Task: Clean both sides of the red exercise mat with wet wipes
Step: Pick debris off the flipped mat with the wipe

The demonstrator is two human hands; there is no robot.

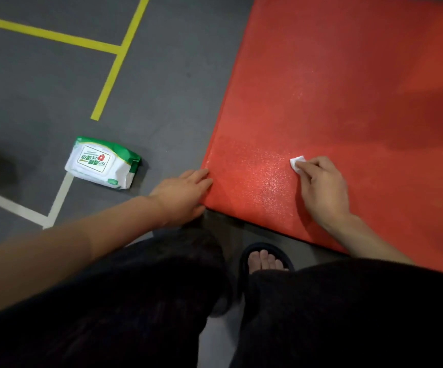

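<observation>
My right hand point(323, 187) pinches a small folded wipe point(297, 163) and presses it onto the red mat point(347, 88), which lies flat on the grey floor point(162, 88). My left hand point(183, 195) rests with straight fingers against the mat's near corner. The wipes pack point(102, 162) lies on the floor, left of the mat.

The red exercise mat point(347, 88) is lying flat on the floor, glistening wet under a small folded white wet wipe point(297, 163); the green-and-white wet wipes pack point(102, 162) is lying beside it.
</observation>
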